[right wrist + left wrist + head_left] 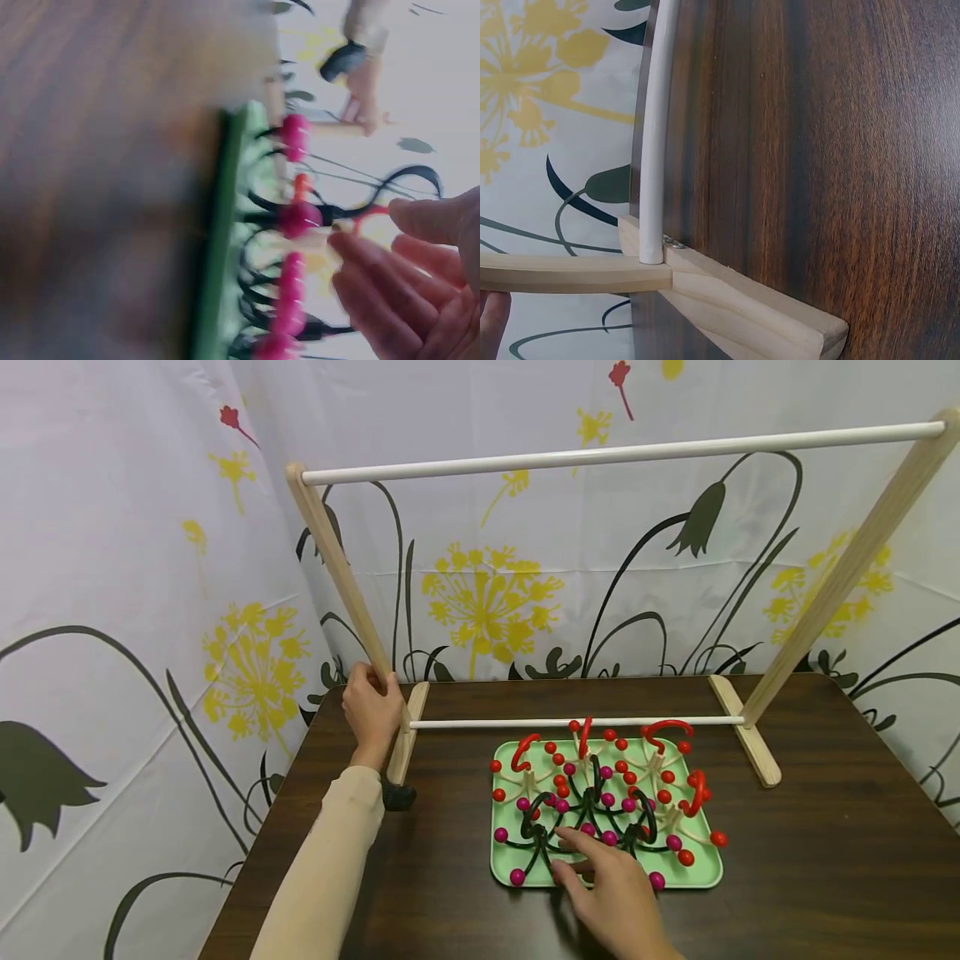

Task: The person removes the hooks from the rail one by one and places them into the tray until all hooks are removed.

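Note:
A green tray (504, 853) lies on the dark wooden table (825, 860), piled with small hangers. Some are black with magenta balls (592, 802), others cream with red hooks and red balls (663, 731). My right hand (592, 864) reaches over the tray's near edge with its fingers stretched out onto the black hangers and grips nothing. The right wrist view is blurred: fingers (390, 292) next to a magenta ball (300, 219) above the tray rim (217, 247). My left hand (372, 706) grips the left upright post (341, 568) of a wooden rack, low down near its foot.
The rack spans the back of the table, with a white top rod (622, 452), a low white rod (570, 722) and a right post (840, 585). The left wrist view shows the low rod (654, 150) entering the wooden foot (750, 307). A flowered curtain (150, 568) hangs behind.

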### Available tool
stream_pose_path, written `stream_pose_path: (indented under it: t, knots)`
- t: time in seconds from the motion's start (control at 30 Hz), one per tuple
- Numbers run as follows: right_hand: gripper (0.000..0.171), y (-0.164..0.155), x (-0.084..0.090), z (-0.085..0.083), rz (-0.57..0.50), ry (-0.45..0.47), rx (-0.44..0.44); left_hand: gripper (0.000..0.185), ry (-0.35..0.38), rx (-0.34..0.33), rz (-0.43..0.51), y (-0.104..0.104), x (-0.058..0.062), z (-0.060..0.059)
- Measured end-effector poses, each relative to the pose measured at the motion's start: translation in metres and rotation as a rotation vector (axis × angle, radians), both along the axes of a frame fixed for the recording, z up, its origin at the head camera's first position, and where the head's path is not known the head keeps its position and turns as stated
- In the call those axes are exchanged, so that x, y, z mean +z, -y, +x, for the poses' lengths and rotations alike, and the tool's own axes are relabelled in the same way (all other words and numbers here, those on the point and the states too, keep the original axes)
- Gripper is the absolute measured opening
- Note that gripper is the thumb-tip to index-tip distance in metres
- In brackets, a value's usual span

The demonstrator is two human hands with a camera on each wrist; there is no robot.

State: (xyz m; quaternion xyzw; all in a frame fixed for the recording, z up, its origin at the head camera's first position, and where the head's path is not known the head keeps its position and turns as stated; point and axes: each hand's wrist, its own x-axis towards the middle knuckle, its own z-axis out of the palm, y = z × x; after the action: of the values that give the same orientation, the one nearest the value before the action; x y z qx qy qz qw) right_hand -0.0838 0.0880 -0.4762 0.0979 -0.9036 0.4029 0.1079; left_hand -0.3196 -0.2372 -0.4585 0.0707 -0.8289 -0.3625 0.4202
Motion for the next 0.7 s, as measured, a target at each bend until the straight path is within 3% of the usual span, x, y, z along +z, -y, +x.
stream_pose_path:
  t: [0.13, 0.3, 0.47, 0.7]
  knots:
    - [0.030, -0.011, 0.026, 0.005, -0.104, -0.048, 0.028, 0.021, -0.009, -0.024, 0.009, 0.004, 0.001, -0.001]
    - [0.030, -0.034, 0.058, 0.000, -0.181, -0.195, 0.031, 0.022, 0.025, -0.039, 0.020, 0.011, 0.003, -0.001]
    - [0.030, -0.065, 0.082, -0.022, -0.148, -0.352, 0.010, 0.021, 0.062, -0.059, 0.030, 0.021, 0.004, 0.004]
    - [0.031, -0.112, 0.100, -0.057, -0.005, -0.363, -0.020, 0.026, 0.084, -0.140, 0.013, 0.031, -0.012, 0.015]
